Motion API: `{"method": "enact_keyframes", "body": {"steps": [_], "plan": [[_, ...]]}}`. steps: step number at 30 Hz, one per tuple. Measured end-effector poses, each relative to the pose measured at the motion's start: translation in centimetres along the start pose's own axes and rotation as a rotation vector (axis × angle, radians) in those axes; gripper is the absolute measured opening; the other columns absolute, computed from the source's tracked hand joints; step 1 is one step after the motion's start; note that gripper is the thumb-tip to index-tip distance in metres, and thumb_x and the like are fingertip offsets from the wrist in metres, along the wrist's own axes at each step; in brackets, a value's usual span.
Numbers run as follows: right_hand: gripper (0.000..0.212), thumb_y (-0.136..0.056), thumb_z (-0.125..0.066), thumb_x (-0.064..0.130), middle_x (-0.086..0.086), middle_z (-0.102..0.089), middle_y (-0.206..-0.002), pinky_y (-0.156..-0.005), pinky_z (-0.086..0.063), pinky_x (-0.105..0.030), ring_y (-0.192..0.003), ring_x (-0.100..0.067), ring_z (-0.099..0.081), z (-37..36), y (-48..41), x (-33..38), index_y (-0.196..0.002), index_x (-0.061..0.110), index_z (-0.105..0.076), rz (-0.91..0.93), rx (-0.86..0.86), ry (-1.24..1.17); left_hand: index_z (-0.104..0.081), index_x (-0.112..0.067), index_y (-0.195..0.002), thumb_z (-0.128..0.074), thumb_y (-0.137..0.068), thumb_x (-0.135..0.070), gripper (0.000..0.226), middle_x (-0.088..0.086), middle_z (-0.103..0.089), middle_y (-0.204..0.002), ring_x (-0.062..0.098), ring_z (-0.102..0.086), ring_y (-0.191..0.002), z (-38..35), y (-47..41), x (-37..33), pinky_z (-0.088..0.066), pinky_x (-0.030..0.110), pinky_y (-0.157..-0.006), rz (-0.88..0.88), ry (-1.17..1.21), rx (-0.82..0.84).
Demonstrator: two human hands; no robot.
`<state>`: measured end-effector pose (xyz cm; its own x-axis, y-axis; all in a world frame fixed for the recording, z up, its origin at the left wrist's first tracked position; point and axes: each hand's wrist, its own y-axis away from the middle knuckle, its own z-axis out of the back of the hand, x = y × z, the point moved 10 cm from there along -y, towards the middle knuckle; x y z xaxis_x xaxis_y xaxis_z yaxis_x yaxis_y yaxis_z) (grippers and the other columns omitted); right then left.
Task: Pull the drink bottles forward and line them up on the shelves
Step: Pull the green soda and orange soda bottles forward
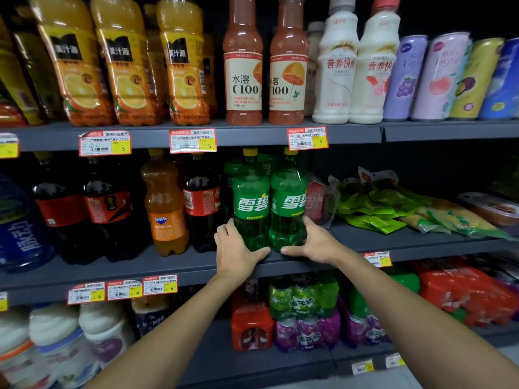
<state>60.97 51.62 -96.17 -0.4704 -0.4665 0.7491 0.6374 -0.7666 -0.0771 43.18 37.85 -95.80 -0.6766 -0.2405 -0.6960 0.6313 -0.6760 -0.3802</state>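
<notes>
Holding: the left hand wraps the lower body of the left green bottle, its thumb lying across the base at the front; the right hand grasps the right green bottle the same way from the other side.
Bottles' place: both stand upright on the middle shelf, touching each other, near its front lip, labels facing out.
Step in hand: as I read it, drawing the pair to the lip and squaring them.
Doing it well: slide both together on their bases rather than lifting. The low grip suits this, since a tall bottle pulled from high up would likely tip. Stop with the bases just inside the lip, fronts level with each other.
Front edge: the lip sits right under the thumbs, so an overshoot could drop a bottle.
Left side: the cola bottle stands just beside the left hand's fingers, leaving little room to shift that way.
Right side: a pink carton sits close behind the right bottle; bare shelf lies before the green snack packets.
Above: the caps are near the upper shelf's price tag, so headroom is small.
Behind: more green bottles wait in the dark.
</notes>
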Motion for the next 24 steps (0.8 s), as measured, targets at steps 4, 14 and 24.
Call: {"method": "enact_keyframes", "body": {"steps": [4, 14, 24], "plan": [[0.099, -0.065, -0.092, 0.045, 0.009, -0.06, -0.132, -0.103, -0.048, -0.033, -0.115, -0.012, -0.06, -0.2, -0.4, -0.3, -0.144, 0.026, -0.037, 0.027, -0.018, 0.035, -0.04, -0.018, -0.142, -0.092, -0.065, -0.035, 0.095, 0.0, -0.058, -0.131, 0.018, -0.053, -0.123, 0.1, -0.6, 0.6, -0.043, 0.026, -0.097, -0.056, 0.096, 0.131], [0.107, -0.066, -0.088, 0.056, -0.002, -0.053, -0.144, -0.103, -0.045, -0.032, -0.127, -0.019, -0.053, -0.3, -0.7, -0.7, -0.149, 0.025, -0.029, 0.07, 0.003, 0.21, -0.024, -0.013, -0.149, -0.087, -0.071, -0.043, 0.105, 0.009, -0.057, -0.133, 0.027, -0.054, -0.124, 0.4, 0.2, 0.2, -0.049, 0.038, -0.099, -0.137, -0.027, 0.086], [0.113, -0.056, -0.079, 0.078, 0.005, -0.056, -0.142, -0.094, -0.042, -0.024, -0.127, -0.016, -0.054, -0.4, -1.2, -0.7, -0.146, 0.032, -0.03, 0.127, 0.021, 0.251, -0.019, -0.031, -0.15, -0.09, -0.065, -0.049, 0.112, -0.002, -0.059, -0.136, 0.017, -0.056, -0.125, -0.2, -0.7, 1.1, -0.046, 0.029, -0.1, -0.162, 0.089, 0.2]]}}
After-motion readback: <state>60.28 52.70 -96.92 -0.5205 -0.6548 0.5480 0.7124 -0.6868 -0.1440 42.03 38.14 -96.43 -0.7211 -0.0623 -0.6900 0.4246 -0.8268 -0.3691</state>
